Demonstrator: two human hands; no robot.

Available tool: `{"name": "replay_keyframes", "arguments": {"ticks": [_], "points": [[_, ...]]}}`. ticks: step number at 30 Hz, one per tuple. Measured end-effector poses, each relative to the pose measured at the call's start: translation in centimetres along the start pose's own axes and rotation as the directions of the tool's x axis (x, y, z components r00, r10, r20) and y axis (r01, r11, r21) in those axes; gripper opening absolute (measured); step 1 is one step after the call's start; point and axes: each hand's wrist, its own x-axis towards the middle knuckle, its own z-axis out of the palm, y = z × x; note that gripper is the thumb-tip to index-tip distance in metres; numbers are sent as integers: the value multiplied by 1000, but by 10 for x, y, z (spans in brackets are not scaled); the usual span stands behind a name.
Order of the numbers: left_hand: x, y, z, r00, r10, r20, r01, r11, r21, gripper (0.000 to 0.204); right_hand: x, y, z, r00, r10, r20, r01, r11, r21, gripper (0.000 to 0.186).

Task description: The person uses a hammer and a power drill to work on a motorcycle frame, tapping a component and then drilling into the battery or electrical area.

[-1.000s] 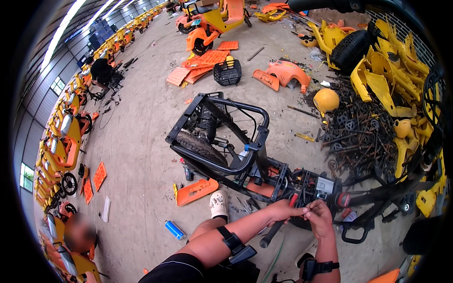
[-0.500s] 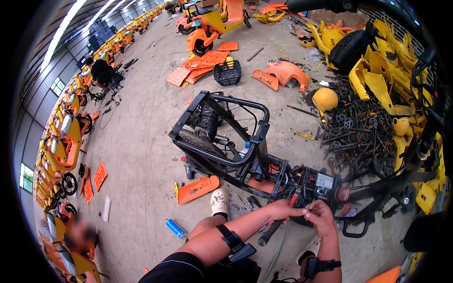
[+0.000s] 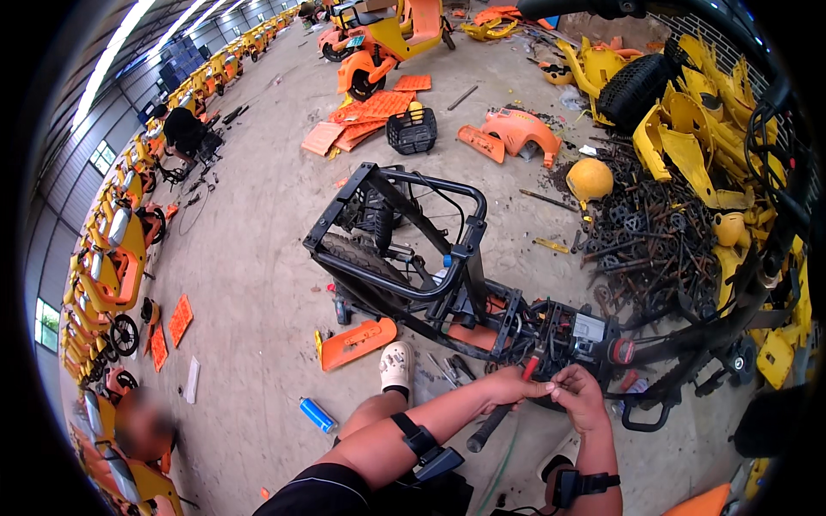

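My left hand is closed, and a red-handled tool sticks up from its fingers; the tool's kind is not clear. Its thumb reaches toward my right hand, which is pinched shut at the fingertips. Whatever lies between the two sets of fingertips is too small to make out. Both hands are over the near side of a black scooter frame, by its exposed wiring and a silver box. Below my left hand is a black handlebar grip.
An orange panel, several hand tools and a blue can lie on the floor to the left. A heap of dark metal parts and yellow panels fill the right. A black basket stands farther off.
The whole view has shifted slightly. Both hands stay nearly in the same place, fingertips together, with only a small shift of the fingers.
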Motion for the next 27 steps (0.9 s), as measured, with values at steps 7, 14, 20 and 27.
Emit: {"name": "replay_keyframes", "arguments": {"ticks": [7, 14, 20, 27], "points": [[-4, -7, 0, 998, 58, -4, -58, 998, 0, 66, -1, 7, 1, 1000, -15, 10, 16, 999, -34, 26], [-16, 0, 5, 994, 112, -7, -113, 993, -47, 64, -4, 10, 5, 998, -59, -21, 59, 998, -39, 26], [-24, 6, 8, 991, 129, -23, -131, 989, -70, 56, -7, 10, 8, 997, -50, -65, 49, 999, -22, 28], [-20, 1, 2, 996, 93, -7, -93, 992, -90, 54, -2, 9, 13, 994, -68, -82, 67, 998, -17, 27]]}}
